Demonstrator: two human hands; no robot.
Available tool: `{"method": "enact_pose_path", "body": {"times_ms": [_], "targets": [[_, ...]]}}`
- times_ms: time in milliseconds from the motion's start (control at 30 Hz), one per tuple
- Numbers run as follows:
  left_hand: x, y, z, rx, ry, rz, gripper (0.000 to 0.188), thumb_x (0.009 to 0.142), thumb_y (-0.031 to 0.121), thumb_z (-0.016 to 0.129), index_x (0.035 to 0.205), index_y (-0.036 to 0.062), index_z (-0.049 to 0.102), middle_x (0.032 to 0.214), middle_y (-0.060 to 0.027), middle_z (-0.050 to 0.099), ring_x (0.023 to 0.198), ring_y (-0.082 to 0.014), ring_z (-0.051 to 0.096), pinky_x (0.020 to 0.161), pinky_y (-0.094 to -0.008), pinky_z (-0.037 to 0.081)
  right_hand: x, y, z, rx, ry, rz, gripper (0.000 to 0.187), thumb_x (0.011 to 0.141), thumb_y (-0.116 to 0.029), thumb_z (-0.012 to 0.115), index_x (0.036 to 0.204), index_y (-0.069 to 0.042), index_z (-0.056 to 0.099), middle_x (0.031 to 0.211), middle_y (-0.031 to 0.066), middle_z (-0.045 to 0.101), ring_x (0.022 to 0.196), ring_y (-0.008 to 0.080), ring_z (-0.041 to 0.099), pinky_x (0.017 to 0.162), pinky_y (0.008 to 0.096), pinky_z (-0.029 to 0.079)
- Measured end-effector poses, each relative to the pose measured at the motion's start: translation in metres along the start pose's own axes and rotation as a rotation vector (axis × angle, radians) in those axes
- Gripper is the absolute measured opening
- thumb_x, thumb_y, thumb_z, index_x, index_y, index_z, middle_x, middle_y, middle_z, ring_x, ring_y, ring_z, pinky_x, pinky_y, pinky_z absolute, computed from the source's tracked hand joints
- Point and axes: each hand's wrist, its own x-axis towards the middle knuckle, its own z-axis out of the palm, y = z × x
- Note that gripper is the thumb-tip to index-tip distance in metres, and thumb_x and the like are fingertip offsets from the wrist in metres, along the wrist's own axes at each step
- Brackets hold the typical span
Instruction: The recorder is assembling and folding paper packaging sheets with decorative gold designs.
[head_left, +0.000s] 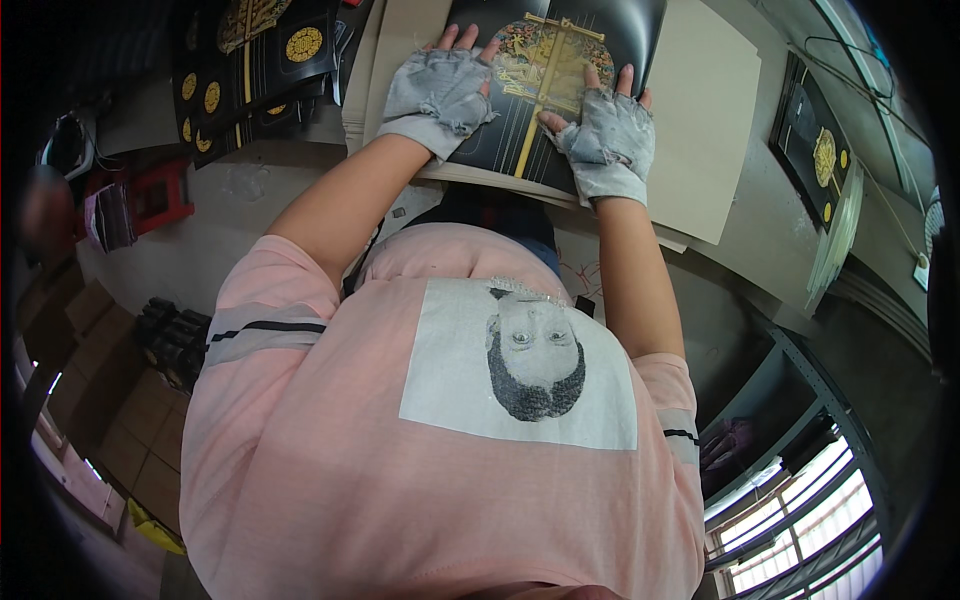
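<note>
A glossy black printed sheet (pixel 545 160) with a gold cross-like design and a colourful round picture lies on a stack of grey-beige boards (pixel 700 150). On the sheet's left side rests my left hand (pixel 437 95) in a grey fingerless glove, its fingers spread and pressed down. My right hand (pixel 608 140), gloved the same way, lies on the right side of the sheet with fingers apart. Both palms face down, and neither hand grips anything. The sheet's far edge runs out of the picture.
More black printed pieces with gold round marks (pixel 262 75) are stacked at the left. A similar black piece (pixel 815 145) lies on a pile of sheets at the right, near some cables. A red plastic stool (pixel 160 195) stands at the lower left of the table, and a metal rack (pixel 790 400) at the right.
</note>
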Motion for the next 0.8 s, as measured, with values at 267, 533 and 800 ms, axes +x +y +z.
{"method": "enact_pose_path", "body": {"times_ms": [267, 533, 800], "targets": [[-0.001, 0.005, -0.012, 0.019, -0.04, 0.245, 0.06, 0.104, 0.042, 0.048, 0.16, 0.0274, 0.038, 0.164, -0.0057, 0.041, 0.152, -0.0257, 0.035, 0.123, -0.0488, 0.028, 0.0, 0.003, 0.006, 0.007, 0.035, -0.014, 0.094, 0.075, -0.075, 0.072, 0.151, -0.023, 0.053, 0.161, 0.026, 0.039, 0.147, 0.0512, 0.036, 0.122, 0.0531, 0.029], [0.0, 0.007, -0.02, 0.014, -0.064, 0.268, 0.06, 0.103, 0.048, 0.05, 0.159, 0.0279, 0.04, 0.163, -0.0071, 0.041, 0.152, -0.0263, 0.035, 0.123, -0.0472, 0.029, 0.001, 0.003, 0.008, 0.027, 0.044, 0.007, 0.092, 0.076, -0.075, 0.072, 0.151, -0.025, 0.054, 0.162, 0.0244, 0.038, 0.146, 0.053, 0.035, 0.122, 0.0535, 0.03], [0.0, 0.009, -0.025, -0.008, -0.059, 0.276, 0.061, 0.101, 0.052, 0.053, 0.157, 0.0287, 0.044, 0.162, -0.0098, 0.042, 0.152, -0.0279, 0.036, 0.123, -0.0468, 0.029, 0.002, 0.002, 0.008, -0.011, 0.03, 0.014, 0.093, 0.076, -0.077, 0.069, 0.152, -0.025, 0.053, 0.164, 0.0242, 0.035, 0.147, 0.053, 0.034, 0.122, 0.0541, 0.03]]}}
